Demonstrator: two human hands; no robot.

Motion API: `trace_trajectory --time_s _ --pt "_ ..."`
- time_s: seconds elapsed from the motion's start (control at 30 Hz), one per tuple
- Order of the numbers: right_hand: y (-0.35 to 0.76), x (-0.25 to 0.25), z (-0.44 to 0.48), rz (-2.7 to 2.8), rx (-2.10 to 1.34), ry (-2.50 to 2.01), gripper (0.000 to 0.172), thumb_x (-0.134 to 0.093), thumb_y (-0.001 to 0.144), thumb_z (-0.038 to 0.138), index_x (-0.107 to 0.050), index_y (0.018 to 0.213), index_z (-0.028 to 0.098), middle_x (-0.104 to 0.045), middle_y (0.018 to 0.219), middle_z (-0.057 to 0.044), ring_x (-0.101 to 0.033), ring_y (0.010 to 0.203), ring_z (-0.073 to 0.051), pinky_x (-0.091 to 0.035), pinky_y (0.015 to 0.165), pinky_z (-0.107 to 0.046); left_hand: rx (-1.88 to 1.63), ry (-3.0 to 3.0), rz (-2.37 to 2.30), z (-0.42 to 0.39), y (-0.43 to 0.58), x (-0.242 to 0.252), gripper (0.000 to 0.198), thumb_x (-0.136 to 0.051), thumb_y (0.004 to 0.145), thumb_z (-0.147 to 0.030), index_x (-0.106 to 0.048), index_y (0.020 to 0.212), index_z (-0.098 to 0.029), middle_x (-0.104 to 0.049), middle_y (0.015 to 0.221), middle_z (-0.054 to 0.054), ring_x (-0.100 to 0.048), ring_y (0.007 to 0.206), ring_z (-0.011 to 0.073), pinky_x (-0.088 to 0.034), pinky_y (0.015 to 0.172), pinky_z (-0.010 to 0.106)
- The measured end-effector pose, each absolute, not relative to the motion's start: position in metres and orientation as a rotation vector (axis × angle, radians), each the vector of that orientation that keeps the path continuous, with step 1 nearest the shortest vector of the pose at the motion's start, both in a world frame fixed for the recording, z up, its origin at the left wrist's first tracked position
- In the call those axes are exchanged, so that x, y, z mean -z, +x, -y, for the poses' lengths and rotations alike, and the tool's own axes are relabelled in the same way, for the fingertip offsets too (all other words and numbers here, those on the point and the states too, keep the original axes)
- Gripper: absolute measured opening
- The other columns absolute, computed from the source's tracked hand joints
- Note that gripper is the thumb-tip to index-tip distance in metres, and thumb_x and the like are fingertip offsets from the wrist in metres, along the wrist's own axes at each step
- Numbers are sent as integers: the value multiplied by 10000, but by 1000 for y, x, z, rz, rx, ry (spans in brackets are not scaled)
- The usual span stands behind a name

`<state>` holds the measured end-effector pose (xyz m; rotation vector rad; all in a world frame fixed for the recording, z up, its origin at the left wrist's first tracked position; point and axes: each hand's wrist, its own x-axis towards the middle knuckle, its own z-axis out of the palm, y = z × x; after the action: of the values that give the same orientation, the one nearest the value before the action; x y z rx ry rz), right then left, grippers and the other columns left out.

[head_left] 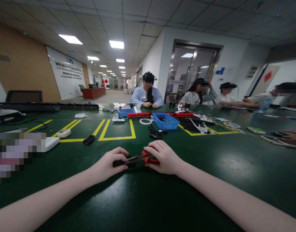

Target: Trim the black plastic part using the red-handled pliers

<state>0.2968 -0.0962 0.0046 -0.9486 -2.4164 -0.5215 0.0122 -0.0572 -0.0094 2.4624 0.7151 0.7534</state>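
Note:
Red-handled pliers [151, 160] are gripped by my right hand [163, 156], and their metal jaws point left. The jaws are partly apart and reach a small black part [118, 163] between the fingers of my left hand [111, 164]. Its exact kind cannot be made out. Both hands are low over the green table [148, 199], close to each other. Beyond them lie bundled black cables [156, 132], and a black object [89, 139] sits further left.
A blue bin [165, 121] stands beyond my hands, with a white tape roll [145, 121] beside it and another tape roll [64, 133] at left. Yellow tape lines [117, 139] mark the table. Several people sit across and to the right; a co-worker's hand [294, 138] is at far right.

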Motion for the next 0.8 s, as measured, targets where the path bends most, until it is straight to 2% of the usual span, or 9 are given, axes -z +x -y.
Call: trace_trajectory --time_s 0.27,0.47,0.8 --pt "298 -4 96 2427 475 -973 455 -693 805 468 -617 1125 154 -634 1013 -130 -586 907 -245 -523 794 -406 -743 2486 -752 58 14 10 108 -624 870 -224 -696 944 -193 -640 1093 65 -634 974 206 -529 899 363" --pt "304 -5 97 2412 476 -935 456 -686 820 448 -605 1152 146 -626 1153 -158 -598 997 -257 -520 853 -421 -706 2523 -761 54 12 14 118 -622 875 -250 -704 944 -201 -631 1140 73 -611 1041 230 -515 939 402" --pt "303 -3 96 2458 589 -835 506 -644 855 467 -586 1241 145 -645 1184 -160 -608 1025 -260 -519 847 -423 -761 2521 -711 54 12 16 126 -622 872 -275 -721 903 -202 -634 1081 60 -637 977 210 -536 907 371"
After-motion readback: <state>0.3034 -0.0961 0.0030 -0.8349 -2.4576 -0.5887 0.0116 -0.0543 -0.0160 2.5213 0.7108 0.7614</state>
